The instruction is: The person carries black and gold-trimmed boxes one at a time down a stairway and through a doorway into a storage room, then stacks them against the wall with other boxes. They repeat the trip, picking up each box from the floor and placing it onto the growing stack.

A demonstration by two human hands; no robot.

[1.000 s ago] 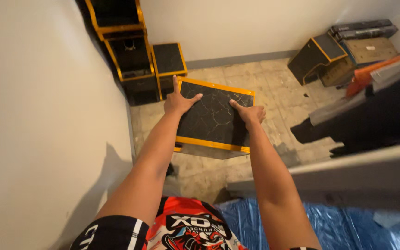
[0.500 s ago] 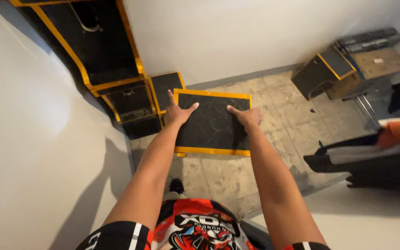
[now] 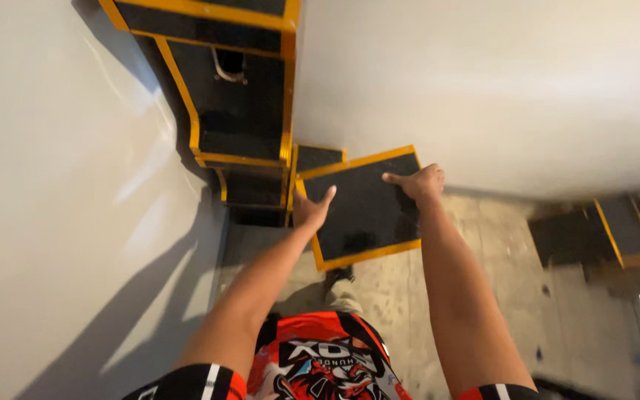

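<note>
I hold a flat black box with yellow edging [image 3: 364,211] out in front of me at about waist height, tilted slightly. My left hand [image 3: 310,208] grips its left edge with the thumb on top. Gripping the box's far right corner is my right hand [image 3: 418,182]. The box hangs above the floor, close to a tall stack of similar black and yellow boxes [image 3: 238,104] in the corner.
White walls close in on the left and ahead. Another black and yellow box [image 3: 320,157] sits low beside the stack. Two more dark boxes [image 3: 601,233] lie on the speckled tile floor [image 3: 483,296] at the right. My shoe [image 3: 341,278] shows below the held box.
I have stepped toward the corner, carrying the box with me. The stack now looms much larger at the upper left, and the things at the right have slid out of view.
</note>
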